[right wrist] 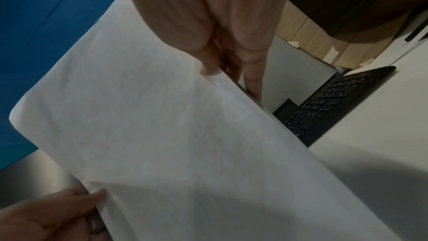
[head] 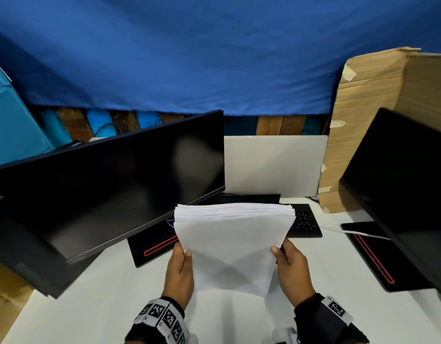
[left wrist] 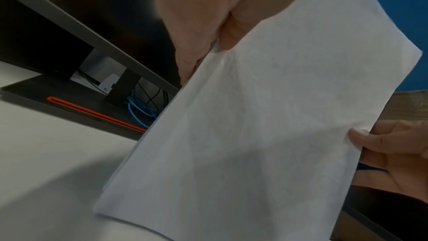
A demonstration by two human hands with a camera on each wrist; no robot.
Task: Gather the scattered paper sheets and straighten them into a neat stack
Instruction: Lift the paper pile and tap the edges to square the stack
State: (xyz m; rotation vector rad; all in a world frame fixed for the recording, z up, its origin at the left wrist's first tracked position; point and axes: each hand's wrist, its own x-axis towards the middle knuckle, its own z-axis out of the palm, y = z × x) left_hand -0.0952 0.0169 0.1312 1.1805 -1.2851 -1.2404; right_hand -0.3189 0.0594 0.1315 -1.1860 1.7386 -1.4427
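A thick stack of white paper sheets (head: 233, 242) stands on edge on the white desk (head: 90, 294), its lower edge touching the desktop and its top edges slightly fanned. My left hand (head: 181, 265) grips the stack's left side with the thumb on the front sheet. My right hand (head: 290, 264) grips the right side the same way. In the left wrist view the stack (left wrist: 266, 135) fills the frame, pinched by my left hand (left wrist: 220, 39), with the right hand (left wrist: 389, 153) at its far edge. In the right wrist view my right hand (right wrist: 222, 69) pinches the stack (right wrist: 162, 144).
A black monitor (head: 110, 184) stands at the left, its base (head: 152, 247) just behind the stack. A second monitor (head: 408, 184) is at the right. A black keyboard (head: 305, 220) lies behind the stack. Cardboard (head: 363, 125) leans at the back right.
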